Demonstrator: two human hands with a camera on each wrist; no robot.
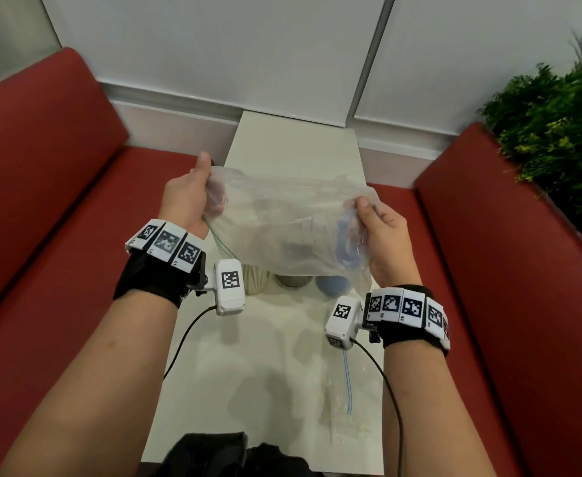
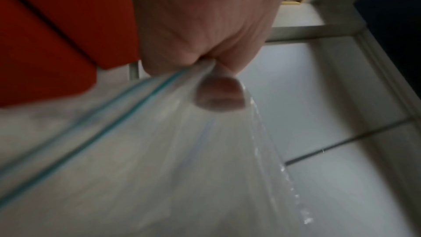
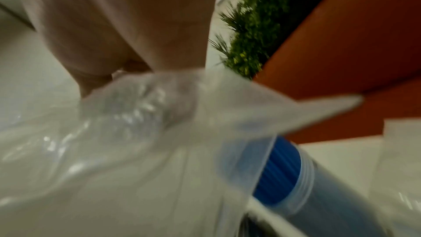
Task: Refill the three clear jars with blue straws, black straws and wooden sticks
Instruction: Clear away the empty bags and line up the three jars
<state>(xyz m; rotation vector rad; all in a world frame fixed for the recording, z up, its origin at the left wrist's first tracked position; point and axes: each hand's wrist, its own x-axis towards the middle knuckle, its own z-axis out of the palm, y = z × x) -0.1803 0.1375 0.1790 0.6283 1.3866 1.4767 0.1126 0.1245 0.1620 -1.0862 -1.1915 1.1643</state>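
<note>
A clear plastic zip bag (image 1: pixel 282 222) hangs stretched between my two hands above the white table (image 1: pixel 293 146). My left hand (image 1: pixel 193 194) pinches its left end by the green zip strip (image 2: pixel 136 107). My right hand (image 1: pixel 382 228) grips the crumpled right end (image 3: pixel 141 107). Under the bag stand three jars, partly hidden by it: one with wooden sticks (image 1: pixel 255 280), one with black straws (image 1: pixel 293 280) and one with blue straws (image 1: pixel 334 284). The open top of the blue straw jar (image 3: pixel 282 167) shows close in the right wrist view.
A second clear bag (image 1: pixel 344 390) with a blue zip line lies flat on the near right of the table. Red sofa seats (image 1: pixel 59 201) flank the narrow table on both sides. A green plant (image 1: pixel 558 132) stands at the far right. Dark cloth (image 1: pixel 234 456) lies at the near edge.
</note>
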